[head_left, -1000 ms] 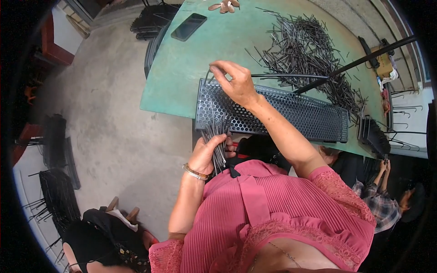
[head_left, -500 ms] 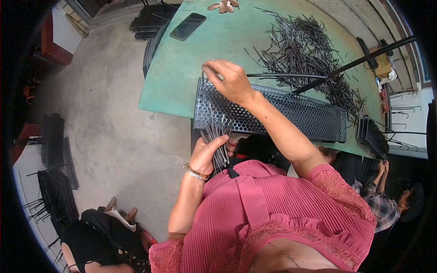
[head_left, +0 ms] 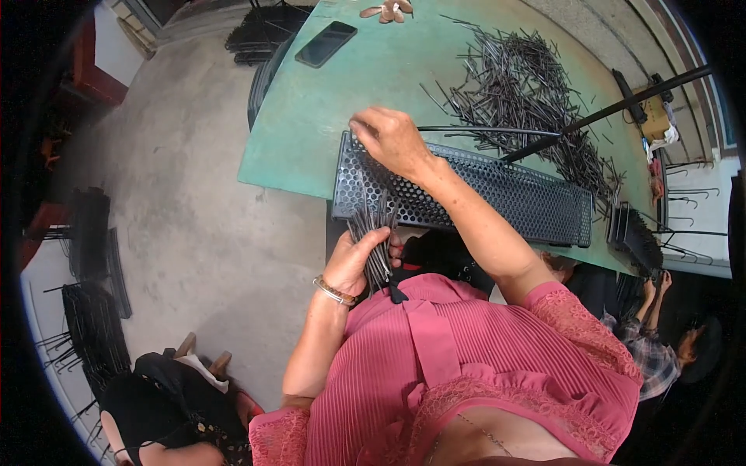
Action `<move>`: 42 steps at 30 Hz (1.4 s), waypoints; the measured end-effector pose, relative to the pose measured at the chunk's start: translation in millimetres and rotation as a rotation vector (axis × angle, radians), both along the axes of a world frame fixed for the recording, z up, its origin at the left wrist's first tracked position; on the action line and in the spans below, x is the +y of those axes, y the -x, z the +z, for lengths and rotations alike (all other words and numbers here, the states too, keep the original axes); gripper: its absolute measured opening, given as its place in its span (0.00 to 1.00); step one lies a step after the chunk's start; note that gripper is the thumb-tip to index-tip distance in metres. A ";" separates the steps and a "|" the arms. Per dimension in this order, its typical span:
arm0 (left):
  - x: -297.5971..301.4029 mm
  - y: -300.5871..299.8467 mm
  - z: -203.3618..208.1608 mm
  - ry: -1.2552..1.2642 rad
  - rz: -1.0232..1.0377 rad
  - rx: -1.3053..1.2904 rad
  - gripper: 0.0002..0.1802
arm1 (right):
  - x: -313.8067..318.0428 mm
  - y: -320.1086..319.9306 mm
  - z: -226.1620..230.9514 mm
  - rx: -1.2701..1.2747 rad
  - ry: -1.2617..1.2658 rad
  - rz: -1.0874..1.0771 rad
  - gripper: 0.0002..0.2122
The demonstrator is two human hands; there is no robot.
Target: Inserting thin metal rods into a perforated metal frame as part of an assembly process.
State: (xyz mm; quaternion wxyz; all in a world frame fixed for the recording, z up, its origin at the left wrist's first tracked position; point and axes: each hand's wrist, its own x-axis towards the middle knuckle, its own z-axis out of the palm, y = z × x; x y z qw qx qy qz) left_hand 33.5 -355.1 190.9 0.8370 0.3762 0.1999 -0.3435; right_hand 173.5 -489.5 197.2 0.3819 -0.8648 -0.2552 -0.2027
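A concrete floor [head_left: 186,194] spreads from 7 to 11 o'clock beside a green bench [head_left: 287,116], whose near left corner juts toward 10. A person in a pink top [head_left: 466,334] faces the bench from 6 o'clock. At 4 o'clock is a co-worker in a plaid shirt [head_left: 654,357]; another, in black clothing [head_left: 163,404], is between 7 and 8. A long, perforated black tray [head_left: 505,182] lies along the bench's near edge, just off center toward 1 o'clock. Beyond it, between 1 and 2, dark rods [head_left: 517,89] are heaped.

At 12 o'clock, the right hand [head_left: 392,144] arches over the tray's left end, wrist bent and fingers curled down, its forearm crossing the tray from 4; whether its grip has closed on anything cannot be told. Near center, toward 7 o'clock, the left hand [head_left: 350,260] wraps its grip around a bundle [head_left: 373,225] of rods, thumb on top, the upper ends fanning across the tray's near left corner. Green surface separates the tray from a dark phone [head_left: 326,44] near 11:30. Any lettering on the box [head_left: 659,116] at 2 o'clock is too small to read.
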 end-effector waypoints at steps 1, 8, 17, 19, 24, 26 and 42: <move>0.4 -0.2 0.6 -0.011 -0.005 -0.005 0.10 | -0.2 1.0 1.1 0.032 0.014 0.017 0.04; -1.0 -0.9 3.6 -0.022 -0.021 -0.065 0.11 | -3.9 2.0 -1.2 0.060 0.039 0.065 0.06; -0.2 0.6 -1.0 -0.037 0.003 -0.088 0.10 | -3.4 -5.9 -4.6 0.224 0.057 0.066 0.08; 2.8 1.6 -1.4 -0.021 0.001 -0.093 0.10 | -3.0 -7.9 -2.9 0.220 0.098 0.062 0.08; 3.8 2.6 -0.5 0.020 0.009 -0.113 0.12 | -2.3 -13.1 3.0 0.231 0.204 0.103 0.08; 3.8 2.2 -1.2 0.018 0.001 -0.137 0.12 | 0.2 -17.9 1.6 0.212 0.163 0.083 0.07; 1.9 3.8 1.5 0.019 0.068 -0.069 0.12 | -2.6 0.2 -8.8 -0.181 0.005 -0.004 0.04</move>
